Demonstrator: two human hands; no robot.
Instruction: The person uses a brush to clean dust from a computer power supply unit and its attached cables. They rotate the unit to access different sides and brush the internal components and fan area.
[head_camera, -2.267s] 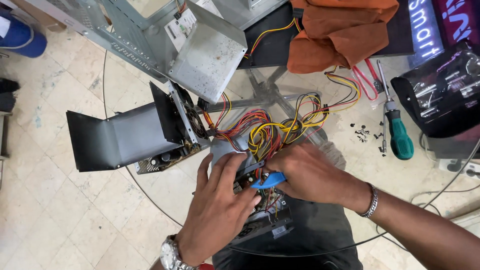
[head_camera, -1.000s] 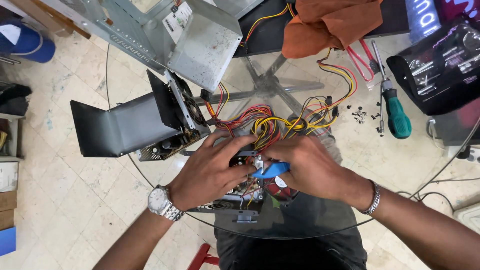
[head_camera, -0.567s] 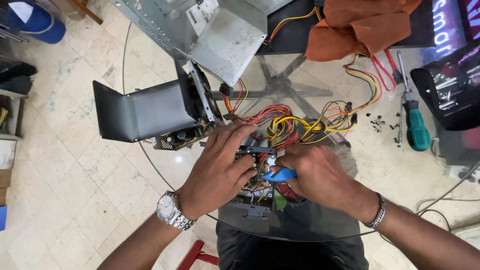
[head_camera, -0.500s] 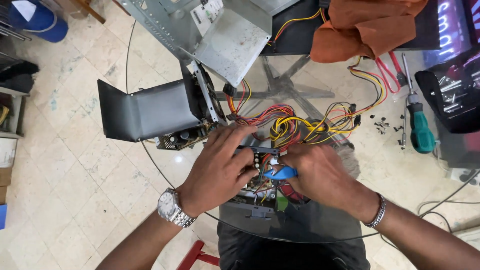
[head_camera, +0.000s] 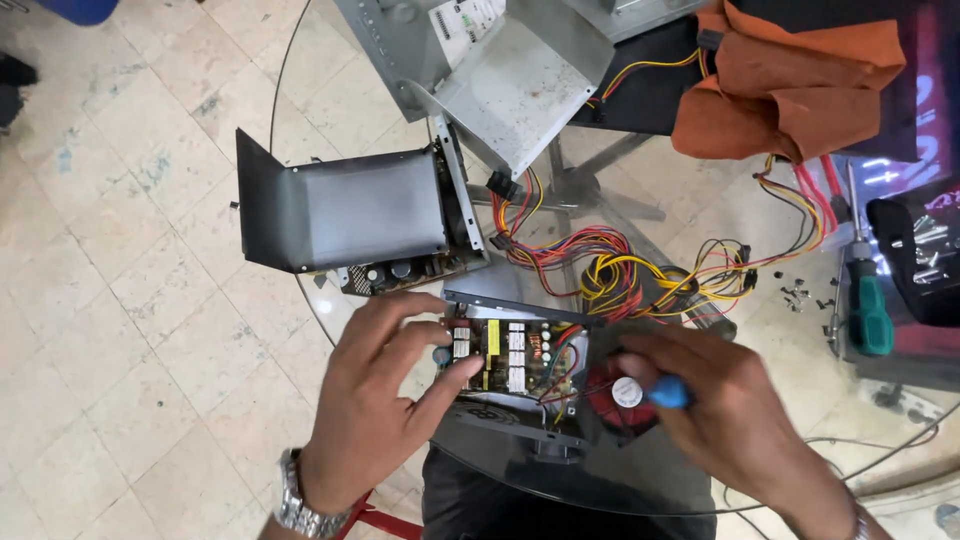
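Two hands (head_camera: 380, 400) work an opened power supply (head_camera: 515, 365) (glass table (head_camera: 300, 60), tiled floor (head_camera: 120, 300)).

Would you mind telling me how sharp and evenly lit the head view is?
Head view: soft even light; open power supply and left hand fairly sharp; right hand slightly soft; glass table shows dim reflections; purple glow at the right edge.

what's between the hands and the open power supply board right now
Nothing visible. The left hand already grips the open power supply at its left edge, and the right hand holds a blue-handled tool at its red fan.
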